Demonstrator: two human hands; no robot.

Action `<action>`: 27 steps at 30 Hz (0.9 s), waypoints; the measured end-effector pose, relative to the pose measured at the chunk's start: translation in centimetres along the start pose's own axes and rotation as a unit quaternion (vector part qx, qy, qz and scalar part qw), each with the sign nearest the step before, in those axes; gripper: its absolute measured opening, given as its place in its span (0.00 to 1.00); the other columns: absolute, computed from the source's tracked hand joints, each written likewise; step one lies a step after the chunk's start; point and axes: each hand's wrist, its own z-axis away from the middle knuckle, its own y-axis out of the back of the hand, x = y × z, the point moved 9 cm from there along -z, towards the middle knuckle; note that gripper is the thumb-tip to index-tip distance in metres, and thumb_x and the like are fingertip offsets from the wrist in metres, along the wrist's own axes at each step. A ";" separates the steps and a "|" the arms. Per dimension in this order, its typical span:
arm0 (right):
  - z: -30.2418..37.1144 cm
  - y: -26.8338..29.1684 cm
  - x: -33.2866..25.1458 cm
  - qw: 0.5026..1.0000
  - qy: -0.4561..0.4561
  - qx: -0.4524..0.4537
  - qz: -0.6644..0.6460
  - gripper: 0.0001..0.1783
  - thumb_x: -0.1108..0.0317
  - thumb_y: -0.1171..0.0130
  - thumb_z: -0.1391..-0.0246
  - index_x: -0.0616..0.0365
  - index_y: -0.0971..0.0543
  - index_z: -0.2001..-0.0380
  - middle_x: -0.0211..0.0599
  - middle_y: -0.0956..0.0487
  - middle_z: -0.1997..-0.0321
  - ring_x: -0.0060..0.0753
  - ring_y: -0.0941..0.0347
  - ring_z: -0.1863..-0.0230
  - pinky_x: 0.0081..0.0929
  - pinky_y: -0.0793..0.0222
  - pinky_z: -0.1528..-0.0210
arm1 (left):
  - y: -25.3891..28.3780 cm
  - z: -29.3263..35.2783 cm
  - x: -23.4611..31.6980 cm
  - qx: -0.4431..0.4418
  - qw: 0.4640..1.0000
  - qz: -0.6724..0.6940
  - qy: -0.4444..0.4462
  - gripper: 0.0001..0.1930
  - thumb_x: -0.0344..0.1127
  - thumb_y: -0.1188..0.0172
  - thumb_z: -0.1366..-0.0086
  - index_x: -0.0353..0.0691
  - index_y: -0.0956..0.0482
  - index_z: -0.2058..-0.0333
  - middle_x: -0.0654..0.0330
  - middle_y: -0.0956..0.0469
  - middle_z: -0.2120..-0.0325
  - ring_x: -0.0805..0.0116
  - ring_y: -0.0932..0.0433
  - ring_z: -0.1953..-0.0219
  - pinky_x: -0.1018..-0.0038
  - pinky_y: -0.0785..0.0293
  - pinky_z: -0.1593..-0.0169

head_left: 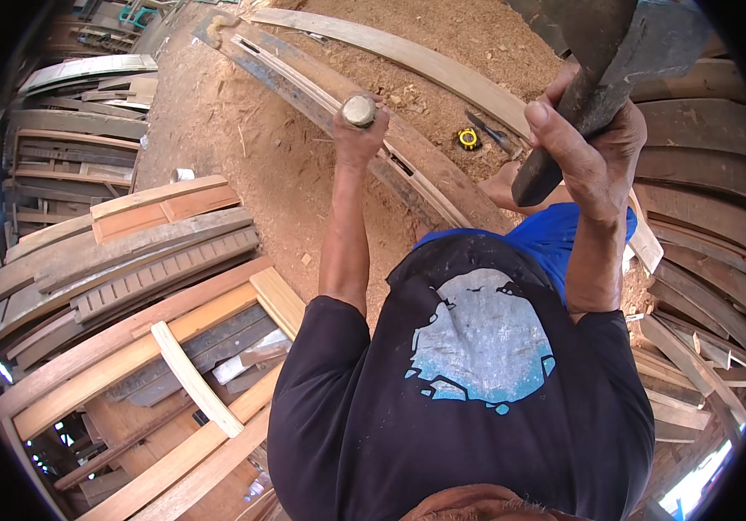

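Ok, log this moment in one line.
left hand: gripping round-ended handle over slotted timber | right hand: holding up hatchet-like tool | tape measure: on sawdust-covered ground

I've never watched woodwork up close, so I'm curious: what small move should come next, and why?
Probably a downward tap of the dark tool onto the pale-ended handle: the right grip holds that tool raised near the camera, while the left grip holds the handle, seen end-on, over the slotted timber, leaving its round end bare.
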 end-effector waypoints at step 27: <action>0.3 -6.4 7.3 0.981 -0.023 -0.116 0.152 0.11 0.67 0.33 0.48 0.53 0.19 0.61 0.43 0.19 0.73 0.51 0.23 0.70 0.40 0.27 0.66 | -4.3 4.9 -2.2 -0.149 0.988 -0.044 -0.017 0.10 0.23 0.34 0.44 0.37 0.18 0.62 0.60 0.16 0.66 0.74 0.18 0.63 0.75 0.22 0.57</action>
